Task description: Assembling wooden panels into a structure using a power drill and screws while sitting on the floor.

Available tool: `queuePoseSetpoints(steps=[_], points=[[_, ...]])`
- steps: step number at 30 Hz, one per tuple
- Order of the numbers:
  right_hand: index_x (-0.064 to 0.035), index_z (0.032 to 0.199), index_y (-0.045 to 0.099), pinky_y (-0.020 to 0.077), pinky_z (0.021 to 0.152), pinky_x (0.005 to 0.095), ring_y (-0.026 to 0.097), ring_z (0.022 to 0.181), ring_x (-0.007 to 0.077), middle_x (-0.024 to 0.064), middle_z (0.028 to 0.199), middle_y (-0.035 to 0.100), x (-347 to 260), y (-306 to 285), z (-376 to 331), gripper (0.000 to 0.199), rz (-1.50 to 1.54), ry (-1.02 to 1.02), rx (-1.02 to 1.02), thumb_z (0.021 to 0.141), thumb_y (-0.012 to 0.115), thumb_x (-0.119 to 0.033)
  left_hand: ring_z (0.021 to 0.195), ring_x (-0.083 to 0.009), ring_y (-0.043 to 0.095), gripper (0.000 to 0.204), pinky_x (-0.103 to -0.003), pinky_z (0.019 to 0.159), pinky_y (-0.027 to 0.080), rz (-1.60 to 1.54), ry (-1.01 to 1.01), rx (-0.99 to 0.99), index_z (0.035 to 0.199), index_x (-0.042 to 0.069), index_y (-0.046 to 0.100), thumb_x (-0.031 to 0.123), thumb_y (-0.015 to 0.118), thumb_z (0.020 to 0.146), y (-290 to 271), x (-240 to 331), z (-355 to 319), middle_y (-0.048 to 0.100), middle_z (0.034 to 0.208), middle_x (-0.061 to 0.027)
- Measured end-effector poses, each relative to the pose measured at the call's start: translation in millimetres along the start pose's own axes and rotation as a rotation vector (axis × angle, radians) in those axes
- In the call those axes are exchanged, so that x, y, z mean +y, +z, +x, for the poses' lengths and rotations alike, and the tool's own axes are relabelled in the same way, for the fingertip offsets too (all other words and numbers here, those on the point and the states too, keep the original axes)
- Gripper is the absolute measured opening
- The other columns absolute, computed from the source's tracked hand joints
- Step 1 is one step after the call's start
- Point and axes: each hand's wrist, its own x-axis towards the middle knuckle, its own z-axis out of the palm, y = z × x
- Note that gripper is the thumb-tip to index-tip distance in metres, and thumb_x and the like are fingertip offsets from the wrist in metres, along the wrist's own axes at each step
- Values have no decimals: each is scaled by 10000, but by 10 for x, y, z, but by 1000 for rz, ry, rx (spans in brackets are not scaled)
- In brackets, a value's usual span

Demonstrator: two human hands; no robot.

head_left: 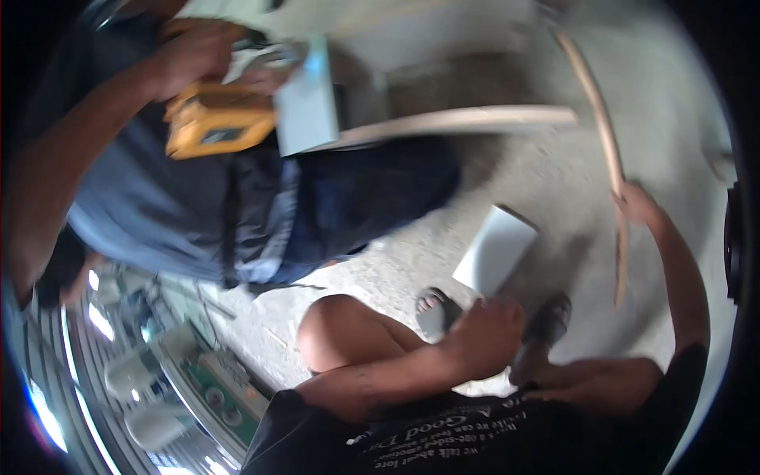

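Note:
My left hand (pixel 491 326) is closed in front of my knees, above my sandalled feet. A white rectangular panel (pixel 497 249) with a dark far edge extends from beyond its fingers, and the hand appears to grip its near end. How the fingertips sit on it is hidden. Out to the right, my right hand (pixel 636 204) is wrapped round a long, thin, light-brown wooden strip (pixel 599 111). The strip runs from the far side down past the hand, and the fisheye bends its outline.
At the left a co-worker in dark blue leans in, a hand (pixel 198 59) at a yellow and black power tool (pixel 222 119). Another white panel (pixel 307 111) and a pale wooden strip (pixel 467 119) are beside it. Equipment with a green panel (pixel 214 396) stands lower left. The floor (pixel 396 253) is rough concrete.

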Motion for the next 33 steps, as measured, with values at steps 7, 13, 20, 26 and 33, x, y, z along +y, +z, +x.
queuePoseSetpoints(steps=[7,13,20,26,33], points=[[17,1136,678,547,878,496,694,1032,420,272,1086,694,-24,155,-177,381,-31,109,-60,984,674,-333,1029,-340,648,328,-494,877,523,-82,-79,-134,1058,-19,690,220,662,835,72,99,137,667,1058,-162],[-23,1145,689,532,947,502,673,1105,425,238,1130,702,-252,2,-224,372,-99,188,-56,984,647,-355,1026,-330,653,339,-494,875,516,-120,-67,-106,1080,-8,691,237,671,847,34,81,154,680,1054,-137],[10,1117,708,555,893,496,710,1022,417,246,1073,726,-218,-35,-149,402,-90,218,-87,993,642,-366,991,-291,658,305,-424,815,543,21,43,-67,1026,-26,676,245,671,886,21,51,35,642,1058,-140],[27,1110,722,565,891,465,720,1010,395,239,1054,734,-363,-223,-209,436,-184,331,-179,1000,642,-387,1050,-304,666,418,-404,850,558,53,42,-34,1139,-46,627,292,695,902,-69,26,-18,655,1162,-180],[106,1042,704,593,691,423,741,647,286,214,823,735,-346,-245,-119,457,-67,334,-325,1025,625,-344,1137,-327,655,470,-409,923,539,61,26,-54,1215,-64,611,297,687,925,-33,47,-96,637,1281,-216]])
